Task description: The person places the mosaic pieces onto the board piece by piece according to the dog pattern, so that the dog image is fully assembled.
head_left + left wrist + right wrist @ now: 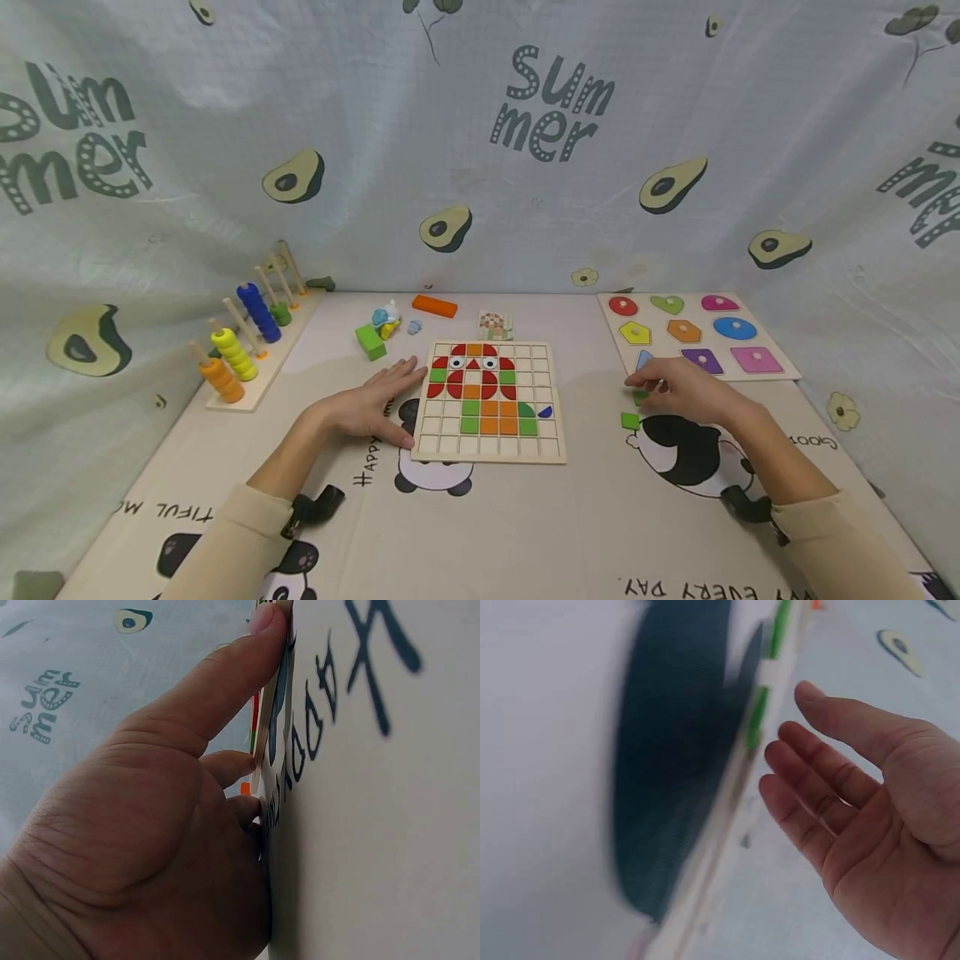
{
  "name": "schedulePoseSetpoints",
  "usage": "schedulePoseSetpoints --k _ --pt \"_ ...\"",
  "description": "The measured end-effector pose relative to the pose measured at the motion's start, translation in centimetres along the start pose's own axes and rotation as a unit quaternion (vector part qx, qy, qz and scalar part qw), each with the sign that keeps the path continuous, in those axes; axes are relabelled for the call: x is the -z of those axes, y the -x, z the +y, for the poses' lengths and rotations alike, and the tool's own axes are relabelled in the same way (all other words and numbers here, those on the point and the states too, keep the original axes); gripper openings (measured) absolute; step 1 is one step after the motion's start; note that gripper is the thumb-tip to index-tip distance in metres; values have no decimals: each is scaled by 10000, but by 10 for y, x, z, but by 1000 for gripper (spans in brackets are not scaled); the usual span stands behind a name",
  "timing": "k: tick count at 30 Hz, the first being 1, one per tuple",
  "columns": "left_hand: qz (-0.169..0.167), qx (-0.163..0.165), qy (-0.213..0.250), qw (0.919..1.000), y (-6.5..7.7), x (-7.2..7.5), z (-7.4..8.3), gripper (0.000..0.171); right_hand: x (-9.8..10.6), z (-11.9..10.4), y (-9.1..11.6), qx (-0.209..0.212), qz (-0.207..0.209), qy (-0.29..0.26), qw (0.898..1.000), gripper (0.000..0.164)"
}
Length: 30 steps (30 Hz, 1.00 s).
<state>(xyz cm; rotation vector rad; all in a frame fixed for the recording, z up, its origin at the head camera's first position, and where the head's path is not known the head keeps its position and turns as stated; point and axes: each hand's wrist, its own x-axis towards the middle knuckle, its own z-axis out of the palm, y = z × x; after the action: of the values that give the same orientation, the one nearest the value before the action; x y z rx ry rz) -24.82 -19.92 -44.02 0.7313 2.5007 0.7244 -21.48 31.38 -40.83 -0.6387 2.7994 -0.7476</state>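
Observation:
A wooden grid board (489, 457) lies mid-table, with red, green, orange and white tiles forming a figure with two eyes. My left hand (371, 407) rests at its left edge, thumb (247, 656) and fingertips touching the side, fingers extended. Over to the right, my right hand (686, 390) hovers above the table with loosely bent fingers and nothing between them. Below it lie a green square tile (630, 421) and a second green tile (640, 397), partly hidden by the fingers. A blue-and-white piece (545, 412) sits near the board's right side.
A shape puzzle board (757, 377) with colored knobbed pieces lies behind my right hand. At the left stands a peg stacker (262, 379) with colored beads. Behind the grid board are a green block (371, 342), small figurines (386, 318), an orange block (435, 306) and a picture card (496, 325).

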Motion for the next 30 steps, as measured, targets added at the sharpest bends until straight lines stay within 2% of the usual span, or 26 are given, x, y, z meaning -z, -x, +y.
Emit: schedulePoseSetpoints --k 3,8,17,20,24,27,30 --pt "11 -26 31 10000 1 0 0 115 -5 6 -1 -52 -178 154 9997 32" --pt "36 -6 47 10000 2 0 0 116 -7 4 -6 41 -192 494 9986 25" --pt "42 -15 -4 10000 0 0 -1 115 -2 -1 -12 -268 -328 1 9991 18" --pt "34 4 0 10000 0 1 0 115 0 -3 -17 -106 -211 -14 9997 16" --pt "39 14 24 10000 1 1 0 115 -1 -23 -34 395 -6 -535 9978 19" --pt "56 -10 24 10000 1 0 -1 115 -8 -51 -54 797 -51 -998 9918 22" --pt "47 -23 -5 10000 0 0 -1 114 -20 -83 -73 1219 -203 -1040 9869 22"
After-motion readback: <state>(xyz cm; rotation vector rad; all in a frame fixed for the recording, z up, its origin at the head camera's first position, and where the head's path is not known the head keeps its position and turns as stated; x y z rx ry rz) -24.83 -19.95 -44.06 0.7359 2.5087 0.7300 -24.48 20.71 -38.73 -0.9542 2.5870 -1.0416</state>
